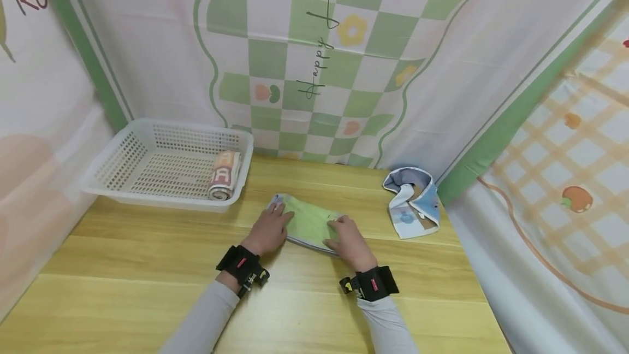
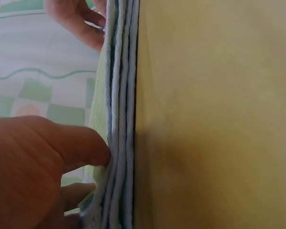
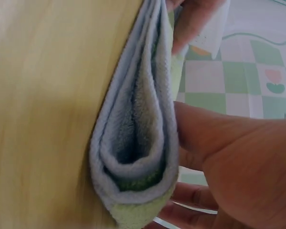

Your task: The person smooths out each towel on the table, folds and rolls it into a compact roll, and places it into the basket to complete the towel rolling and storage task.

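Observation:
A small green towel (image 1: 310, 224) with a pale blue-grey edge lies folded in several layers on the wooden table. On its left end rests my left hand (image 1: 267, 229), fingers spread over the top. My right hand (image 1: 350, 242) touches the other end, thumb and fingers set apart on the cloth. In the left wrist view, the left thumb (image 2: 88, 145) presses the top near the stacked edges (image 2: 121, 95). The right wrist view shows the rounded fold of the towel (image 3: 133, 195) standing slightly open, with the right thumb (image 3: 193, 129) against its upper face.
A white plastic basket (image 1: 162, 200) stands at the back left, with a rolled towel (image 1: 225, 175) inside at its right end. To the right, a loosely bent blue and white towel (image 1: 413, 204) lies near the table's edge. Printed curtains (image 1: 314, 59) hang behind the table.

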The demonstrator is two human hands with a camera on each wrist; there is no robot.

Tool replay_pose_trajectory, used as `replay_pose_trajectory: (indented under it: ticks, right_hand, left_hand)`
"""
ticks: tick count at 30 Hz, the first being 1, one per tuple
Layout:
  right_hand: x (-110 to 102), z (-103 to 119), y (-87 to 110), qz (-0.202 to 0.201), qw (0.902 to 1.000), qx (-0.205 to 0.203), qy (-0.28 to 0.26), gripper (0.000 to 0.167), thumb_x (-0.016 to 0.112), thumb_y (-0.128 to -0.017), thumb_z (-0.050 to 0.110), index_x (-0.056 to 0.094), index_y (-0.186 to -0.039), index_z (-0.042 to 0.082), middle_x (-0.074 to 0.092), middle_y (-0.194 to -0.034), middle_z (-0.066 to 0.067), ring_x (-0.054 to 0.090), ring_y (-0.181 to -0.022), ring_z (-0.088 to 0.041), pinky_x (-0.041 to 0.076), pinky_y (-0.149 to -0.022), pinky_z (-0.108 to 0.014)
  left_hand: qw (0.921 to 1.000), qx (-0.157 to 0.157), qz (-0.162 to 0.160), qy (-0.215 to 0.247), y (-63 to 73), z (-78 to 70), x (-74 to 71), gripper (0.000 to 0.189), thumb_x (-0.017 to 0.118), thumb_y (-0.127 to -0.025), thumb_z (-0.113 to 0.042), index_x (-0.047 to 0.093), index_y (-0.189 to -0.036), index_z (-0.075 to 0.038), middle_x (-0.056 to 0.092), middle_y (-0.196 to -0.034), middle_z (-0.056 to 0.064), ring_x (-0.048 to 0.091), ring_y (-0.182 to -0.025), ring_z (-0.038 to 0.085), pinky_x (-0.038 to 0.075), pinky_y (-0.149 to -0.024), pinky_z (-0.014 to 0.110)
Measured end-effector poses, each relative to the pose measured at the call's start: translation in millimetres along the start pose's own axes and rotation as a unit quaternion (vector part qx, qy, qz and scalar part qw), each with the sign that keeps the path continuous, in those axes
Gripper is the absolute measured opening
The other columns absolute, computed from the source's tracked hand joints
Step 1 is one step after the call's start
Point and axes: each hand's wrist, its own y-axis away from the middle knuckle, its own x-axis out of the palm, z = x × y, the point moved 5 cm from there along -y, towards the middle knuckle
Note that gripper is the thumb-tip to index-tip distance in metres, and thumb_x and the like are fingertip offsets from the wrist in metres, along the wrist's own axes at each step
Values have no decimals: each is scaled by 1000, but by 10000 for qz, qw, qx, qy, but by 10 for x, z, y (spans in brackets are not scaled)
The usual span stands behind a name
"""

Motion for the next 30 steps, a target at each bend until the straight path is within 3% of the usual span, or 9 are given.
replay_pose_trajectory:
  ticks: [3, 7, 9, 12, 15, 18, 21, 26, 30]
  right_hand:
    - [-7, 30, 13, 72, 9997, 44, 233, 46, 78, -90, 20, 67, -126, -6, 60, -116, -23, 59, -106, -37, 52, -92, -48]
    - [-17, 82, 34, 191, 9991, 57, 369, 39, 77, -90, 20, 71, -120, -5, 64, -109, -21, 62, -98, -33, 55, -87, -47]
    - [-19, 121, 44, 250, 9988, 23, 429, 35, 77, -90, 19, 73, -117, -4, 65, -105, -20, 64, -93, -32, 55, -84, -46]
    - [-30, 205, 65, 289, 9985, -63, 460, 30, 77, -89, 17, 75, -110, -4, 68, -100, -20, 66, -90, -33, 57, -81, -46]
    - [-45, 302, 80, 446, 9983, -235, 308, 14, 74, -90, 14, 74, -85, 1, 65, -79, -8, 62, -72, -22, 54, -66, -36]
    - [-44, 402, 110, 758, 9959, -496, -83, 33, 72, -90, 9, 54, -62, 11, 45, -61, 5, 46, -56, -11, 40, -53, -25]
    - [-31, 490, 142, 1087, 9904, -741, -433, 41, 71, -87, 3, 43, -59, 14, 31, -58, 9, 34, -52, -5, 28, -50, -20]
    - [-8, 648, 201, 1392, 9843, -956, -517, 21, 77, -83, 2, 68, -65, 8, 44, -59, 12, 37, -54, -2, 32, -51, -18]
    - [12, 793, 265, 1347, 9850, -1054, -209, 22, 79, -80, 2, 68, -63, 10, 42, -58, 12, 36, -55, -3, 31, -51, -19]
  left_hand:
    - [9990, -9, -328, -314, -39, -70, -21, 40, 60, -93, -3, 63, -133, -2, 48, -148, 29, 37, -142, 51, 32, -117, 60]
    - [9937, -98, -966, -559, -21, -240, -28, 20, 67, -89, -8, 72, -107, -1, 63, -123, 26, 57, -118, 44, 52, -97, 53]
    - [9923, -208, -1071, -594, 3, -311, -9, 16, 70, -90, -15, 72, -96, 0, 66, -109, 23, 60, -104, 40, 55, -87, 49]
    - [9936, -326, -799, -732, 8, -349, 31, 26, 71, -93, -25, 71, -98, 1, 66, -106, 22, 62, -103, 39, 54, -90, 47]
    - [9966, -215, -237, -759, -44, -324, 25, 30, 71, -95, -23, 69, -110, 3, 65, -117, 24, 61, -111, 40, 51, -99, 47]
    - [9981, 60, 409, -464, -123, -236, 5, 35, 65, -98, -14, 63, -128, 4, 56, -139, 27, 52, -131, 44, 42, -113, 50]
    - [9968, 314, 733, -6, -200, -111, 2, 39, 61, -98, -6, 60, -136, 2, 48, -151, 26, 41, -142, 45, 33, -119, 52]
    - [9936, 818, 549, 548, -282, 12, -40, 38, 65, -92, 4, 65, -130, 2, 52, -147, 25, 42, -141, 45, 31, -119, 55]
    - [9920, 1019, 118, 743, -306, 36, -67, 32, 70, -86, 8, 71, -118, 3, 60, -136, 24, 51, -132, 42, 39, -114, 53]
